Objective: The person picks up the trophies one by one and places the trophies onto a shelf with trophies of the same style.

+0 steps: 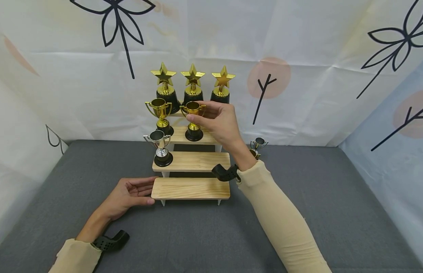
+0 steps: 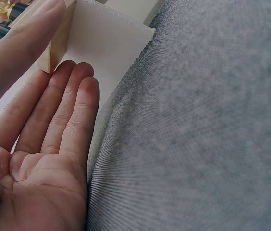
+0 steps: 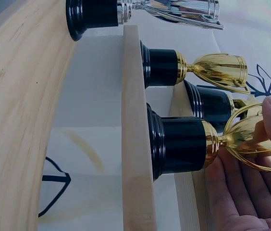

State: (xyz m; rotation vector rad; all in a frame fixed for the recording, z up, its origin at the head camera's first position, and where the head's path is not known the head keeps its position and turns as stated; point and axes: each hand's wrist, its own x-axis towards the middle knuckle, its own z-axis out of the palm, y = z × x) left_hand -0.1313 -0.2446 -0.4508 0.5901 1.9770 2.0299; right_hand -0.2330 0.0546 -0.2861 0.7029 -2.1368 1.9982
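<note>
My right hand [image 1: 220, 119] holds a small gold trophy cup [image 1: 193, 127] by its bowl, thumb on the near side. The cup stands upright on its black base at the middle of the second-highest tier; the right wrist view shows that base [image 3: 181, 144] on or very close to the board. Left of it stands another gold trophy cup [image 1: 160, 110]. My left hand [image 1: 127, 197] rests at the left end of the lowest tier of a wooden stepped stand [image 1: 191, 188]. Its fingers are straight against the stand's white side [image 2: 106, 48].
Three gold star trophies [image 1: 193, 76] line the top tier. A silver trophy cup [image 1: 160, 144] sits at the left of the tier below the gold cups. Behind my right wrist, another silver cup [image 1: 259, 143] and a gold one are partly hidden. Grey cloth [image 1: 184, 235] covers the table.
</note>
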